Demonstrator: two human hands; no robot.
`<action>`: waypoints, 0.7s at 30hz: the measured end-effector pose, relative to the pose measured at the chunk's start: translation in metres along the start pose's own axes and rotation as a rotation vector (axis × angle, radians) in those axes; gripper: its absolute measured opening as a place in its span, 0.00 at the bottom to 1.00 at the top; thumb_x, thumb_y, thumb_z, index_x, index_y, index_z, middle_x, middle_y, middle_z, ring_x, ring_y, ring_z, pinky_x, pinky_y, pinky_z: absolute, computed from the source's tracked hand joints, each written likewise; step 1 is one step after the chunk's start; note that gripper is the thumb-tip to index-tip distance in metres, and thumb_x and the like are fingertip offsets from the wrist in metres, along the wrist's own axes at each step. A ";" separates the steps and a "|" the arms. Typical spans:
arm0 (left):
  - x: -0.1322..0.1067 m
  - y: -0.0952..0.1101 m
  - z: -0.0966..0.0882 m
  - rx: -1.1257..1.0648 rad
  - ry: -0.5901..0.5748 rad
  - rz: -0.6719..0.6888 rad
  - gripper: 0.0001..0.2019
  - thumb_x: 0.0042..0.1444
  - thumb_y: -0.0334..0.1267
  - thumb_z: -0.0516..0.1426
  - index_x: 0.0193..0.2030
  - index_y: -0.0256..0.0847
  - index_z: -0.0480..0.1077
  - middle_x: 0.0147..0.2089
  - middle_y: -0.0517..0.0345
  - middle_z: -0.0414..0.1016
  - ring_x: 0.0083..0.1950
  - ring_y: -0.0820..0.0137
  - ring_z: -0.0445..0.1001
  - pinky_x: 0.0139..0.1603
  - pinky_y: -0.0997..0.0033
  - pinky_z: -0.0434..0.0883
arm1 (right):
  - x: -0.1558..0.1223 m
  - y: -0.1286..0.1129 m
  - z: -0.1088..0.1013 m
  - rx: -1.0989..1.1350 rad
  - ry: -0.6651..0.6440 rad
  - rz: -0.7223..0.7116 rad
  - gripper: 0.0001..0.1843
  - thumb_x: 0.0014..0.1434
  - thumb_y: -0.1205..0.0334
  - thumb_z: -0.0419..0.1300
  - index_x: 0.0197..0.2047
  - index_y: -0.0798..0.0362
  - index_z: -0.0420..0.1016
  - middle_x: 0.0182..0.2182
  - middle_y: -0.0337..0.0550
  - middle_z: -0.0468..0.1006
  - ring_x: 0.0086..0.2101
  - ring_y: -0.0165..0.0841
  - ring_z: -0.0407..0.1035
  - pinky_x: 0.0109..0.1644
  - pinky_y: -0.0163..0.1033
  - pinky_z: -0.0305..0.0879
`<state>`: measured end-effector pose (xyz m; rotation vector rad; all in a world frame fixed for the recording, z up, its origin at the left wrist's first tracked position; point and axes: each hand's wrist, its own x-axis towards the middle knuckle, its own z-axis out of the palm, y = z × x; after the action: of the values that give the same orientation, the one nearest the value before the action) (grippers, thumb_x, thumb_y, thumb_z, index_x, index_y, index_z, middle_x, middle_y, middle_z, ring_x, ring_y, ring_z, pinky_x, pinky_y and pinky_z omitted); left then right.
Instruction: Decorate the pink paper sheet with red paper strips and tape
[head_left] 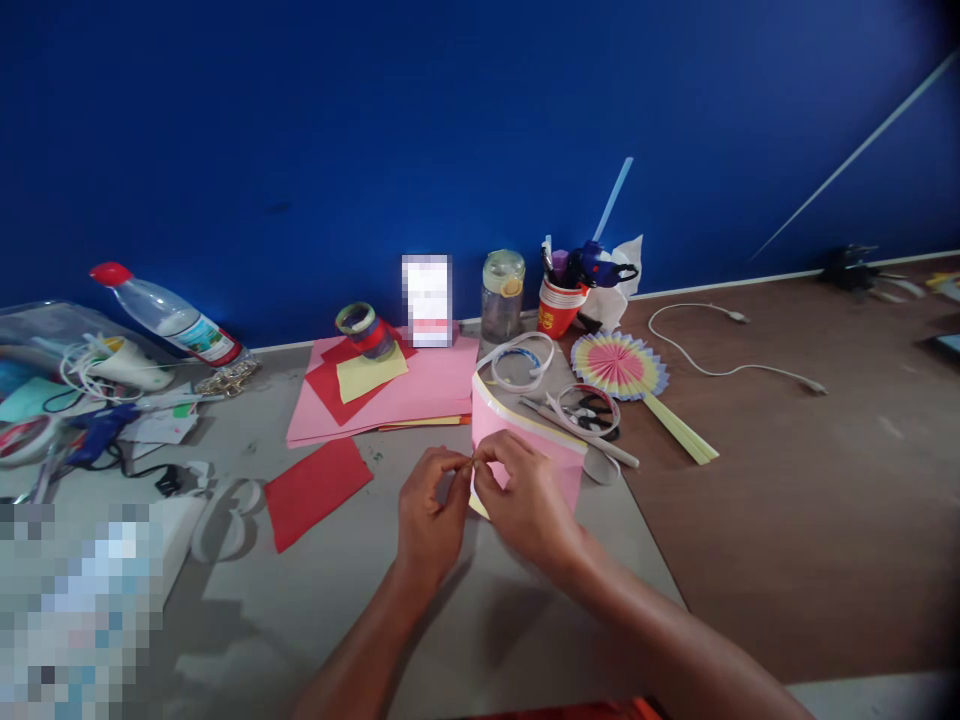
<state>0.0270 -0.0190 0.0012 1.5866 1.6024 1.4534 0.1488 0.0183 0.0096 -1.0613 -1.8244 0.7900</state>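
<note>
My left hand [435, 510] and my right hand [529, 495] meet over the grey mat, thumbs and fingertips pinched together. Whatever lies between the fingertips is too small to make out. Behind and beneath my right hand is a pink paper sheet [571, 482] with a yellow border and a whitish strip along its upper edge. The pinch sits at this sheet's left edge, and my right hand covers part of it. To the left of my left hand, a red piece of paper [318, 493] lies flat. Beyond the hands, rolls of white tape [541, 360] rest near scissors [592, 408].
Pink sheets [442, 385] lie at the back under red and yellow paper and a tape roll [366, 330]. A glass jar [502, 300], a red cup [559, 308] of tools and a pleated paper fan [619, 365] stand or lie rightward. A bottle [176, 320] leans left, near a glue gun [101, 432].
</note>
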 end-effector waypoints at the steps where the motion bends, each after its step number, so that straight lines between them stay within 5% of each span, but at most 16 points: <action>1: 0.000 0.000 0.000 -0.007 -0.006 -0.009 0.03 0.57 0.34 0.55 0.33 0.42 0.71 0.33 0.60 0.72 0.36 0.71 0.71 0.39 0.72 0.67 | 0.000 0.000 0.000 0.010 -0.003 0.016 0.07 0.51 0.73 0.52 0.27 0.52 0.66 0.27 0.40 0.72 0.29 0.32 0.67 0.33 0.35 0.61; 13: -0.001 -0.004 -0.001 -0.217 -0.053 -0.330 0.06 0.56 0.39 0.57 0.33 0.39 0.72 0.31 0.60 0.72 0.33 0.73 0.68 0.36 0.75 0.66 | 0.008 -0.003 -0.001 0.271 -0.068 0.339 0.05 0.48 0.65 0.52 0.25 0.54 0.68 0.22 0.37 0.69 0.25 0.29 0.64 0.28 0.33 0.58; 21: 0.000 -0.006 0.000 -0.347 -0.036 -0.425 0.07 0.53 0.41 0.60 0.32 0.39 0.72 0.30 0.61 0.72 0.33 0.74 0.68 0.36 0.75 0.67 | 0.012 -0.003 -0.004 0.384 -0.117 0.471 0.05 0.46 0.62 0.54 0.24 0.54 0.68 0.20 0.34 0.67 0.23 0.27 0.59 0.28 0.33 0.55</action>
<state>0.0246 -0.0177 -0.0046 1.0009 1.4571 1.3651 0.1481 0.0282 0.0186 -1.2161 -1.4414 1.4435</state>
